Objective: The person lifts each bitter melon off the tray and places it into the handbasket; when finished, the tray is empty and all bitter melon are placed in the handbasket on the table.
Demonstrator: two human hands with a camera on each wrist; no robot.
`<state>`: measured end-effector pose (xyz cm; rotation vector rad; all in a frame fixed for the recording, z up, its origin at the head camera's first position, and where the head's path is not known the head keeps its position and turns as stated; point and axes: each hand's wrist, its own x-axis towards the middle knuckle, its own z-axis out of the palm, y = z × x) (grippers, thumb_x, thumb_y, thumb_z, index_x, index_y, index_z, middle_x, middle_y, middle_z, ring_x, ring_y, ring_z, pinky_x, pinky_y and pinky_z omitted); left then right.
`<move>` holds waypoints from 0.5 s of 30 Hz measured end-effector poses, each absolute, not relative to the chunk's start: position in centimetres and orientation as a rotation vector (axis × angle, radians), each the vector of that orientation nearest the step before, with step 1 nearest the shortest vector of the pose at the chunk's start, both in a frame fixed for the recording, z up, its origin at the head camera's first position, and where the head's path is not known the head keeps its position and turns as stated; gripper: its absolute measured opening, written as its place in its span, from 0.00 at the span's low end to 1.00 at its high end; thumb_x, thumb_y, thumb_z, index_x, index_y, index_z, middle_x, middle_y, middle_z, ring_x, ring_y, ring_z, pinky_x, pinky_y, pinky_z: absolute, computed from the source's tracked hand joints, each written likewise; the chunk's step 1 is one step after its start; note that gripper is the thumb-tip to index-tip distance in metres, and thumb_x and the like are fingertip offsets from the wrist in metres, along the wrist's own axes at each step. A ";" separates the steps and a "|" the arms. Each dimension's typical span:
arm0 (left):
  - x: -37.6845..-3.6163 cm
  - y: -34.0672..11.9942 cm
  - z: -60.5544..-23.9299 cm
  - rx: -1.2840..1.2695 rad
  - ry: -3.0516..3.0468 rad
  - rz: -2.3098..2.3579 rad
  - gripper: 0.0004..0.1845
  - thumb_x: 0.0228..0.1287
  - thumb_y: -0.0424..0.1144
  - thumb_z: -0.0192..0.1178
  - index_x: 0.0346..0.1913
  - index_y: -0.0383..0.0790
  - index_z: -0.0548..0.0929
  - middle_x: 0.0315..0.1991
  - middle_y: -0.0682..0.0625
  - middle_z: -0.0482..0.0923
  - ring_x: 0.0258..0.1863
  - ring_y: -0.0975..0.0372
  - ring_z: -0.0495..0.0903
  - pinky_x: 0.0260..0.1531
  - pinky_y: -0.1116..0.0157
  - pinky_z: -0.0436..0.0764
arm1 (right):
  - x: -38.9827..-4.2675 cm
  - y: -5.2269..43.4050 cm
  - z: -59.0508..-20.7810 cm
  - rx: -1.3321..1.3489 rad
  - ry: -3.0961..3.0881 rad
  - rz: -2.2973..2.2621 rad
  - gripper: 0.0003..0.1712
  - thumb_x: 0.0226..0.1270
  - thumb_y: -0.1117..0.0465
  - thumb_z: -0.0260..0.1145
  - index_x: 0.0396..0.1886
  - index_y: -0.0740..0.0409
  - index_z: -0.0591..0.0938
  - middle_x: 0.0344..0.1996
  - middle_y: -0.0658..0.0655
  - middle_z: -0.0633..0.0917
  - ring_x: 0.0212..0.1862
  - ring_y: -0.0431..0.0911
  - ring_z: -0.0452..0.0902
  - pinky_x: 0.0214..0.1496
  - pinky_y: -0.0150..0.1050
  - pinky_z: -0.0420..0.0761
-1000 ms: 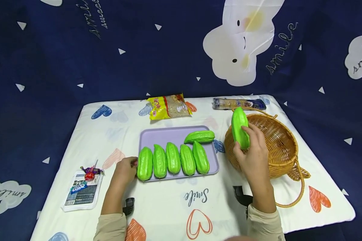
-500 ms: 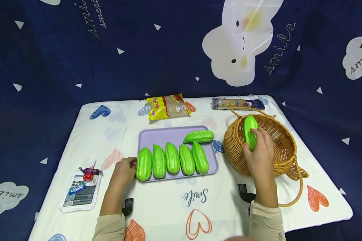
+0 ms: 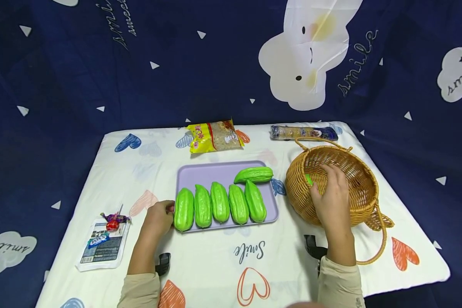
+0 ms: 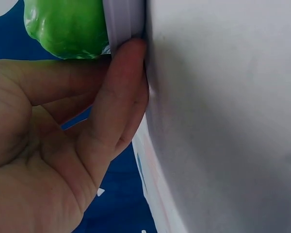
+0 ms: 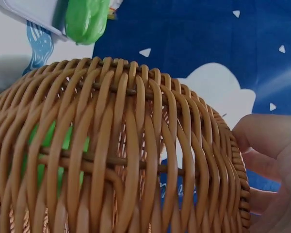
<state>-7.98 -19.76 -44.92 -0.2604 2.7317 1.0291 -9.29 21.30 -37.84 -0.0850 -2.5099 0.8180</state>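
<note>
Head view. The right hand [image 3: 331,194] is reaching over the near-left rim of the wicker basket [image 3: 359,201], which is standing at the right of the table [image 3: 215,265], and is lowering a green gourd [image 3: 309,179] inside. Only a sliver of the gourd is showing past the fingers here; in the right wrist view it is appearing as green patches behind the woven wall [image 5: 48,145]. The fingers are curling down around it, though the exact grip is hidden by the back of the hand and the rim.

The left hand [image 3: 158,218] is resting at the near-left corner of the lilac tray [image 3: 215,173]. In the left wrist view a fingertip [image 4: 128,53] is pressing against the tray's edge, the other fingers loosely bent and holding nothing.

On the tray five gourds [image 3: 219,203] are lying side by side in a near row, touching one another, and a sixth [image 3: 254,174] is lying crosswise behind them.

Handling, as judged from the glossy, ribbed skin: the gourds are probably light, hollow plastic models, stiff rather than soft and somewhat slippery. The thick middle is offering the surest hold, since the tapered ends could slide out of the fingers. The basket looks light and is leaning, so it could tip if pressed at the rim.

A yellow bag [image 3: 214,136] and a long packet [image 3: 304,132] are lying at the far edge; a flat packet with sweets [image 3: 104,244] is lying near left.
</note>
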 end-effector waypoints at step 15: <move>-8.0 -19.7 -45.1 -0.252 2.765 1.023 0.20 0.63 0.26 0.50 0.58 0.26 0.78 0.45 0.35 0.81 0.43 0.47 0.78 0.45 0.49 0.76 | -7.5 15.8 -40.0 0.637 -2.762 0.704 0.21 0.62 0.61 0.68 0.54 0.60 0.79 0.49 0.57 0.83 0.53 0.53 0.78 0.55 0.50 0.78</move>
